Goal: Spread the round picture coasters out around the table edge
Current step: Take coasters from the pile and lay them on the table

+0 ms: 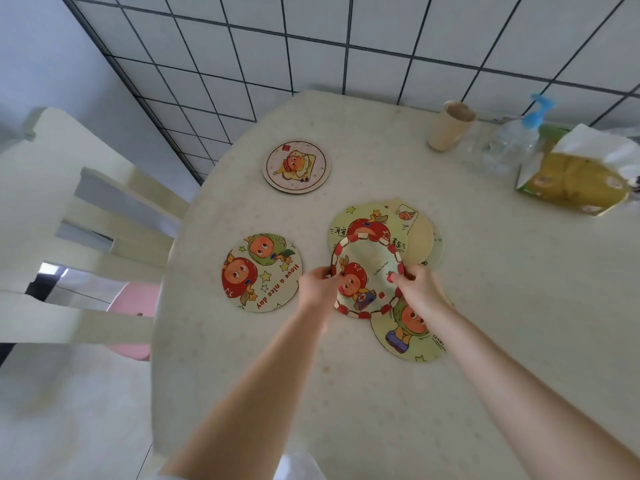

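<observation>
Only writing I can actually read is "Have a nice day" in red on the left coaster (262,273), the one showing two fruit-headed characters and stars. The apple coaster (360,225) in the pile has a few characters printed either side of the apple, too small for me to make out, and the checkered coaster (363,271) has a tiny line of text that's just blur.

Both arms are reaching in from the bottom, bare forearms. The left hand (317,284) is pinching the checkered coaster's left rim, and the right hand (417,289) is gripping its right rim with the thumb on top, so the two of them are holding it tilted above the pile in the middle of the surface (381,410). Under it, the apple coaster is overlapping a plain one (419,233), and a green-headed one (408,336) is poking out below the right wrist.

A toast coaster (296,167) is lying alone toward the far edge, well apart from the pile.

Far right there's a beige cup (450,126), a clear pump bottle (512,140) with a blue top, and a yellow tissue pack (575,178). A cream chair (86,237) is standing off to the left.
</observation>
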A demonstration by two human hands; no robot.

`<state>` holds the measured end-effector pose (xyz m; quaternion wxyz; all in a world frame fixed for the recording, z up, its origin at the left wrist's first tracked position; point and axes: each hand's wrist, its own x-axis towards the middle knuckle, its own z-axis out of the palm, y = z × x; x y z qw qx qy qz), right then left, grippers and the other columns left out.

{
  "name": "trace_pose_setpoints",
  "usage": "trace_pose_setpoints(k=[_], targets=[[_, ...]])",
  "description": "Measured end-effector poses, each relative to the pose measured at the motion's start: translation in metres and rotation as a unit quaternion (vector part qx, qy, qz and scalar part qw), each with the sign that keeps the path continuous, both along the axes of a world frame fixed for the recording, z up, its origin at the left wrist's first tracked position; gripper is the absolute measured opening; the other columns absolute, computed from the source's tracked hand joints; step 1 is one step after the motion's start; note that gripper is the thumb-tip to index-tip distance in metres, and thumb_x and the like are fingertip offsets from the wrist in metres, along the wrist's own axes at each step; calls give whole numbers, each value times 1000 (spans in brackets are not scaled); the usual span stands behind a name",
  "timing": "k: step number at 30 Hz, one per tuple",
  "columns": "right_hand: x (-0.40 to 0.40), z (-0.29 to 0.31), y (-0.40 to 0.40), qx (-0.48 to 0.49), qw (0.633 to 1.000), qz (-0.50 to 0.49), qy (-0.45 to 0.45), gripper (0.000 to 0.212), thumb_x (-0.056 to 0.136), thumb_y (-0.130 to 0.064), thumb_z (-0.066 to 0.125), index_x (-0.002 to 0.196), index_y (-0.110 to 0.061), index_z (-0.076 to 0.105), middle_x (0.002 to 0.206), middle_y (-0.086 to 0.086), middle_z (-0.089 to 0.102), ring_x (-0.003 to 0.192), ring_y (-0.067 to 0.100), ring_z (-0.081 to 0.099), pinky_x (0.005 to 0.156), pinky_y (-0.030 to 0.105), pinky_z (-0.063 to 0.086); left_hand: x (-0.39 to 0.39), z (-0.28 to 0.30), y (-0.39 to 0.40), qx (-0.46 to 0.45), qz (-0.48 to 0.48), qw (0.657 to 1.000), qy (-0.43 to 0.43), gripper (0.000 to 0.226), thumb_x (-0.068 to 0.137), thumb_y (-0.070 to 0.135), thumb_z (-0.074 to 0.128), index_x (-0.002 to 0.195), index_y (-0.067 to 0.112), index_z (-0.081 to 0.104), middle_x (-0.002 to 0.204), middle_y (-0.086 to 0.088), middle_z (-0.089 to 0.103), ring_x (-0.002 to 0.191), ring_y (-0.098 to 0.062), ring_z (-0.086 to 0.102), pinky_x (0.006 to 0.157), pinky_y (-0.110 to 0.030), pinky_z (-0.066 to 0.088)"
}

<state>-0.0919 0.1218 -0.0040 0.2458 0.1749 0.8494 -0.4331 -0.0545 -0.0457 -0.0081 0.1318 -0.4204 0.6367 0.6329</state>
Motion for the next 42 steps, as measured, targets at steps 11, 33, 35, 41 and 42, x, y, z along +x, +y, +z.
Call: trace_pose_setpoints(k=[11, 33, 35, 41, 42], targets=[[20, -11, 87, 14, 1000, -11, 17, 23, 90, -17, 55, 95, 4, 61, 79, 20, 63, 66, 31, 57, 63, 35, 42, 47, -2, 83, -34, -59, 998, 0, 11, 83, 7, 59, 87, 2, 67, 78, -7, 68, 65, -15, 57, 57, -22, 48], [27, -17, 92, 37, 998, -5, 55, 12, 80, -11, 63, 89, -3, 65, 74, 7, 63, 70, 27, 58, 60, 31, 44, 67, -1, 120, -12, 79, 997, -10, 8, 79, 7, 57, 85, 12, 61, 84, -8, 62, 76, -19, 52, 66, -33, 47], [32, -13, 87, 38, 997, 1, 68, 11, 81, -11, 62, 91, -7, 64, 79, 5, 64, 74, 26, 60, 62, 29, 44, 68, -1, 117, 3, 85, 996, -8, 9, 79, 7, 56, 84, 13, 59, 82, -5, 59, 75, -18, 50, 65, -32, 45], [61, 5, 69, 6, 995, 17, 96, 9, 82, -13, 62, 90, -12, 65, 84, 4, 70, 81, 26, 67, 73, 41, 57, 94, 6, 97, 22, 124, 992, -1, 11, 78, 2, 58, 73, 11, 55, 68, 0, 60, 59, -11, 50, 46, -15, 41], [68, 8, 65, 1, 995, 21, 98, 8, 82, -13, 62, 89, -13, 65, 84, 4, 71, 80, 25, 68, 72, 41, 58, 102, 7, 92, 24, 131, 991, 2, 9, 78, 2, 58, 75, 10, 59, 68, 2, 64, 59, -9, 54, 43, -13, 42]])
